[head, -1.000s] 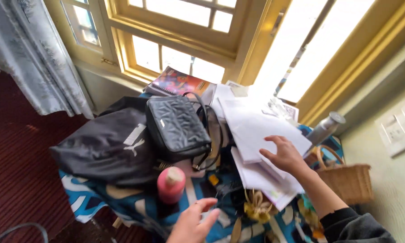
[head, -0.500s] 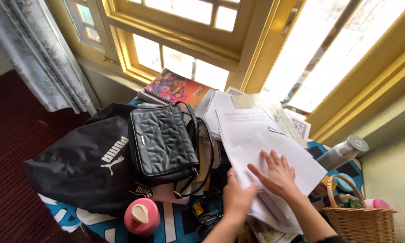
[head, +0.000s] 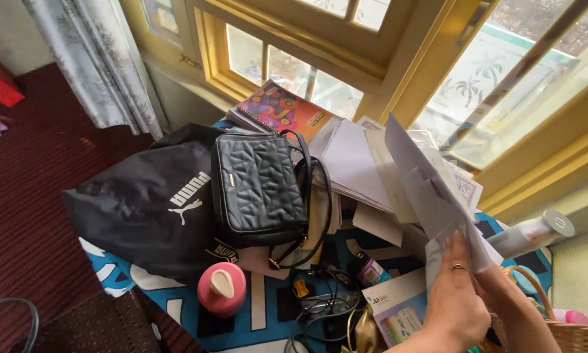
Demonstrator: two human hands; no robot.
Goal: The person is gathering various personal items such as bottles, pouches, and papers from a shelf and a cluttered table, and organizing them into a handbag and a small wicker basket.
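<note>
Both my hands are at the lower right, holding up a stack of white papers tilted on edge above the table. My left hand, with a ring on one finger, presses flat against the near side of the stack's lower corner. My right hand grips the same corner from behind and is mostly hidden; only its wrist and forearm show. More white sheets lie flat on the table beneath and left of the lifted stack.
A black quilted handbag rests on a black sports bag. Nearby are a pink bottle, a colourful spiral notebook, tangled cables, a white cylinder and a wicker basket. The blue patterned cloth covers the table by yellow window frames.
The paper stack, lying flat under my right hand before, is now lifted up on edge. My left hand came across from the pink bottle's side to join it.
</note>
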